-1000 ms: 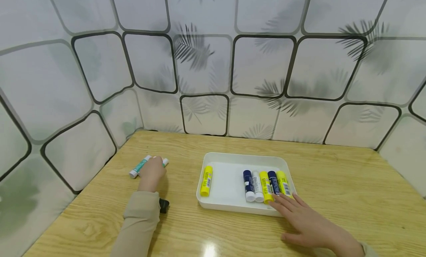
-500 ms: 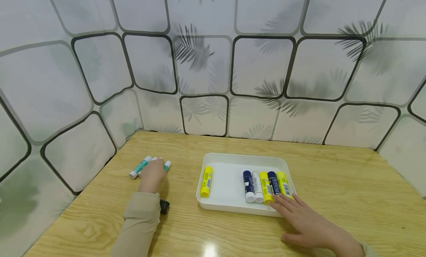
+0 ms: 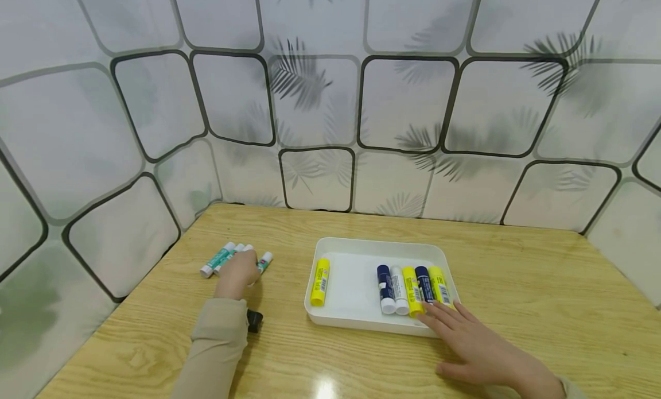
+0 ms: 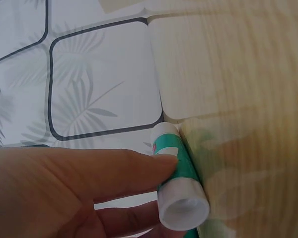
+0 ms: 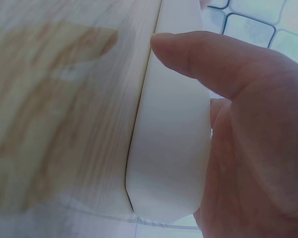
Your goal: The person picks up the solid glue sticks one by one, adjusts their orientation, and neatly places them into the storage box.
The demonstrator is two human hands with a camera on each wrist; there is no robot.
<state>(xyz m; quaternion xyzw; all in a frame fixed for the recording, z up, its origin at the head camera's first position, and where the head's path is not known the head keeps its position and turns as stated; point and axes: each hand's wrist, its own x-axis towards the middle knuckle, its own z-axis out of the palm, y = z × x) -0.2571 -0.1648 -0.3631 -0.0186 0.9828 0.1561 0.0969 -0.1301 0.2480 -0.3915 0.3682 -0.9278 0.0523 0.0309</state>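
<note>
My left hand (image 3: 237, 272) pinches a green-and-white glue stick (image 4: 176, 166), its thumb across the label, at the left of the table. In the head view that glue stick (image 3: 265, 262) shows on the hand's right side. Several similar green glue sticks (image 3: 218, 259) lie side by side at the hand's left, partly hidden by it. My right hand (image 3: 480, 341) rests at the near right corner of a white tray (image 3: 356, 324), fingers extended over the rim. Its thumb (image 5: 188, 52) is by the tray's outer wall (image 5: 171, 129) in the right wrist view.
Inside the tray, a yellow glue stick (image 3: 320, 281) lies at the left. A row of navy, white and yellow glue sticks (image 3: 411, 290) lies at the right, their ends partly behind my right fingers. A patterned curtain (image 3: 320, 117) stands behind the wooden table (image 3: 361, 364).
The glue stick in my left hand has shifted to the right, away from the other green ones, and more of them show. The right hand and the tray have stayed put.
</note>
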